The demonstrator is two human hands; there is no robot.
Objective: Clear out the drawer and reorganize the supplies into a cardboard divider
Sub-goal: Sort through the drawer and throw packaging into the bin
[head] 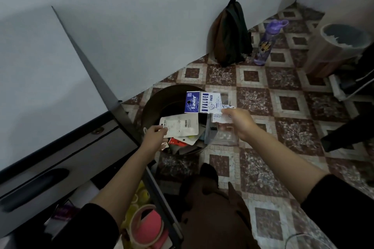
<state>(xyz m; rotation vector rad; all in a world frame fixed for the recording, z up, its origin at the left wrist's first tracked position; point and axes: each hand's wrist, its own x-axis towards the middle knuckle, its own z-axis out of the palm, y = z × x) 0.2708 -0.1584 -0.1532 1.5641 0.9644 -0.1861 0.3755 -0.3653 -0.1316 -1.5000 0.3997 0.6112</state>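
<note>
Currently the blue-and-white "Faster" pack (202, 102) is pinched at its white end by the right hand (240, 121), above the dark round bin (159, 97). The bin holds packaging scraps. The pack's long axis runs left-right, blue end leftward. The left hand (154, 137) grips a white backing card (180, 125) over the bin. The open drawer (162, 200) holds a pink tape roll (147, 226).

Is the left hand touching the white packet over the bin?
Touching. The head view shows the left hand pinching the left edge of the white packet above the bin.
</note>
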